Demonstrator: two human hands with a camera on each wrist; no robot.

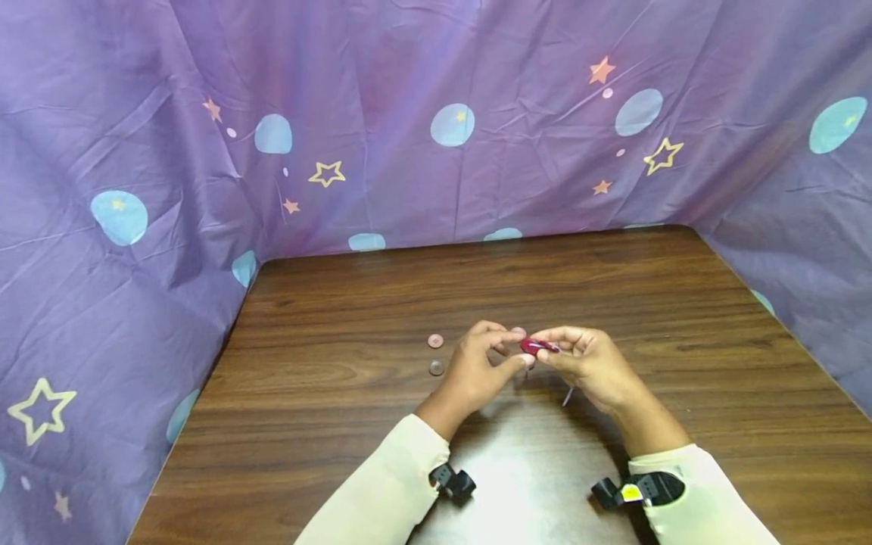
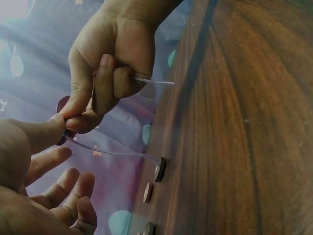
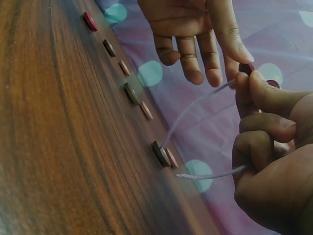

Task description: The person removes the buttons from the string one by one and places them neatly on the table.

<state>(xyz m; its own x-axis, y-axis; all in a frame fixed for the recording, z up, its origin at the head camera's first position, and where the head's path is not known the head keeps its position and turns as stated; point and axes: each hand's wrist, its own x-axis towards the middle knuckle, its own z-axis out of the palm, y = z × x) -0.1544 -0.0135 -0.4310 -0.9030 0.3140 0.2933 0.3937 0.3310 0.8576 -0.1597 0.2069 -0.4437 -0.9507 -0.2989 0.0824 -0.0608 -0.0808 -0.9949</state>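
Note:
In the head view my left hand (image 1: 480,367) and right hand (image 1: 593,367) meet over the table around a red button (image 1: 529,347). The left thumb and index finger pinch it while the other left fingers spread loosely, as the left wrist view shows. My right thumb and index finger grip at the same place, where a second dark red rim (image 3: 273,83) shows behind the thumb. From the pinch a pale lilac cord (image 3: 188,110) sags to a dark button (image 3: 157,154). Its free end (image 3: 210,176) sticks out from the curled right fingers.
Several more buttons lie in a row on the brown wooden table (image 1: 327,424), among them a pink button (image 1: 435,341), a grey button (image 1: 436,368) and a red button (image 3: 90,21). A purple patterned curtain (image 1: 395,91) stands around the back and sides.

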